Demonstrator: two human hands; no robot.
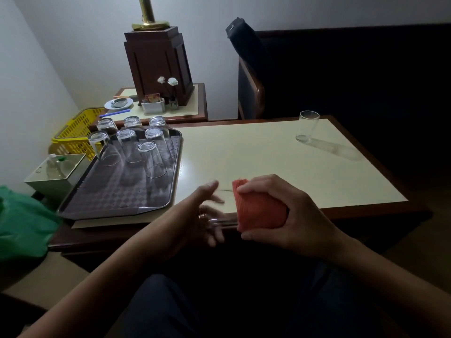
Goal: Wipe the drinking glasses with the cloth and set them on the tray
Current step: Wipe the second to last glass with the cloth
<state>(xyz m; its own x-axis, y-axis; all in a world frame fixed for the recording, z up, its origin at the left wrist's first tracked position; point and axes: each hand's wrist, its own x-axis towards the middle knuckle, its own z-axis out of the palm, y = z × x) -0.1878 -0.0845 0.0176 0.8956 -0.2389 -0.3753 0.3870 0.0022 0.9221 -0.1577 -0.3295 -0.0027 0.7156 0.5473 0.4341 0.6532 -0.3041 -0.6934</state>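
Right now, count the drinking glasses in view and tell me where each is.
9. Seven glasses stand upside down on the tray. One upright glass stands far right on the table. One wrapped glass, mostly hidden, is inside the orange cloth in the right hand.
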